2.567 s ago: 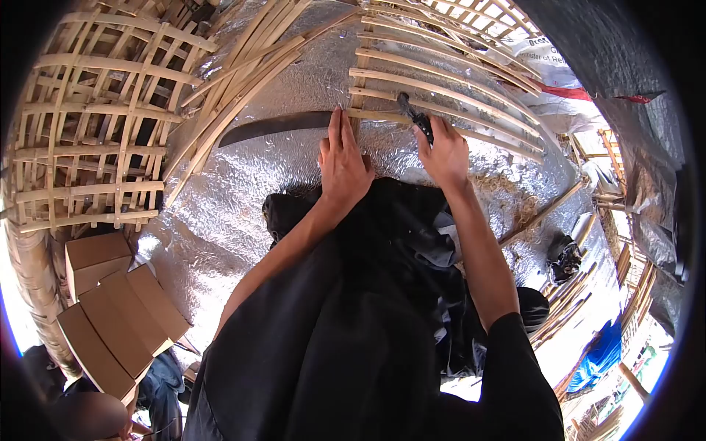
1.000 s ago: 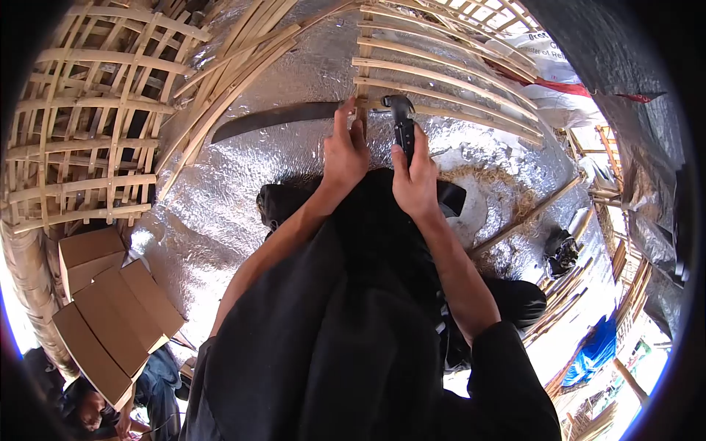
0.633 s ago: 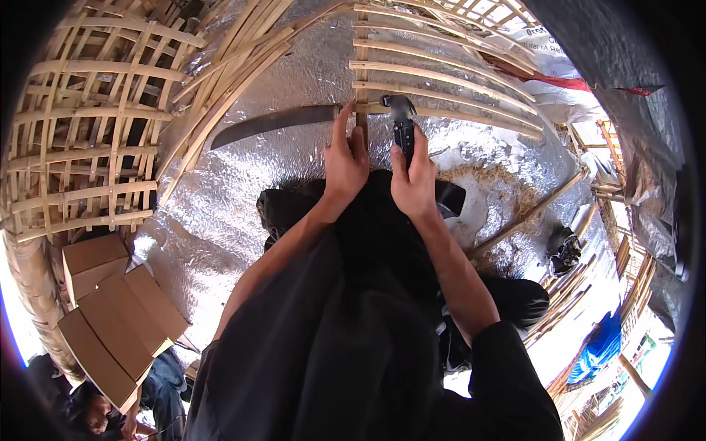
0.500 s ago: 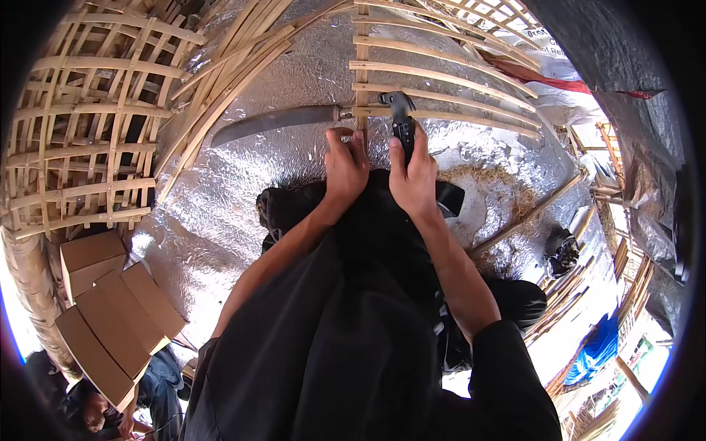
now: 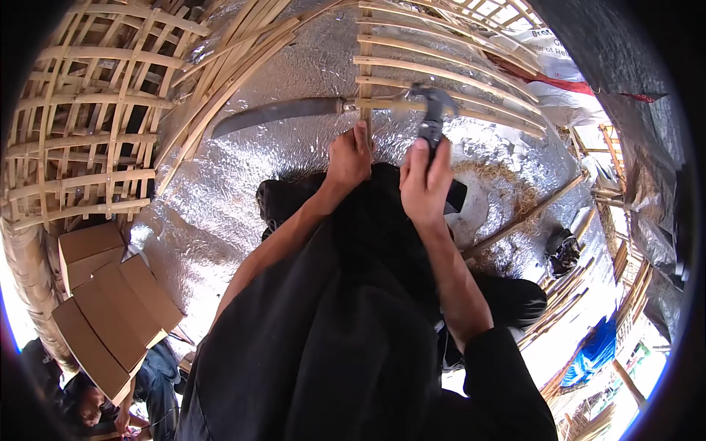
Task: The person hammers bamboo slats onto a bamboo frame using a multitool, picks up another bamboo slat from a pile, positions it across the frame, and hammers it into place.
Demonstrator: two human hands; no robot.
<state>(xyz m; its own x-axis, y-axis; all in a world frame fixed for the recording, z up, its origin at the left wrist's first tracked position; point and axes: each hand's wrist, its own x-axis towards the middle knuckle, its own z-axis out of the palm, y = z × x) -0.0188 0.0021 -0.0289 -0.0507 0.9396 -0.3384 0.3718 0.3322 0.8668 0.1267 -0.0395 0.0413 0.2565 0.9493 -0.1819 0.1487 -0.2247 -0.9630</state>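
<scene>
My right hand [image 5: 426,187] is wrapped around the black handle of a claw hammer [image 5: 434,110], whose head is slightly blurred and raised right of the upright strip. My left hand [image 5: 348,158] is closed at the lower end of that upright bamboo strip [image 5: 365,92], its thumb lying along it. Whether the fingers also hold a small piece is hidden. Several curved bamboo slats [image 5: 456,67] run rightward from the strip, forming a frame. A long machete [image 5: 283,116] lies left of the strip, its handle end close to it.
Woven bamboo panels [image 5: 103,95] and loose strips [image 5: 228,81] stand to the left. Cardboard boxes [image 5: 118,316] are at lower left, beside another person [image 5: 158,389]. A pole [image 5: 522,220] lies at right on the silvery floor sheet [image 5: 213,198]. A blue tarp [image 5: 592,353] is farther right.
My right hand and the hammer have shifted rightward, away from the upright strip. My left hand stays by the strip's lower end, its thumb now pointing more upward.
</scene>
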